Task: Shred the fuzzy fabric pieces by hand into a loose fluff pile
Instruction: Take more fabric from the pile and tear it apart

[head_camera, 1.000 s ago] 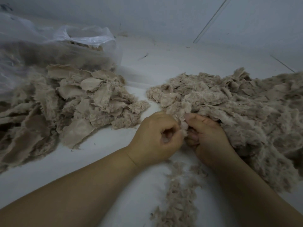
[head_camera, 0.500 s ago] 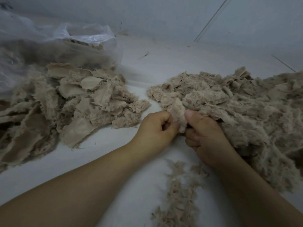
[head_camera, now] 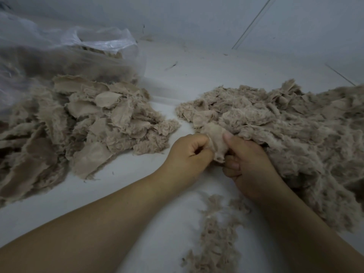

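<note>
Nearest the camera, a thin trail of loose beige fluff (head_camera: 216, 231) lies on the white floor (head_camera: 128, 174), running from the bottom edge up between the two bare forearms. Beyond it, the left hand (head_camera: 189, 154) is curled into a fist, thumb and fingers pinching the left edge of a small fuzzy fabric piece (head_camera: 215, 143). The right hand (head_camera: 250, 160) grasps the same piece from the other side, thumb pressed on its front face, fingers bent beneath it; the piece stands raised between both hands, just at the near-left edge of the fluff pile. To the right, the large fluff pile (head_camera: 295, 134) spreads across the floor to the frame's right edge, touching the right hand's back. To the left, well apart from the hands, a heap of flat fabric pieces (head_camera: 84, 123), smooth backing showing on several, spills forward from a clear plastic bag (head_camera: 59, 48) with more pieces inside. Farthest back, a pale wall (head_camera: 197, 14) meets the floor.
</note>
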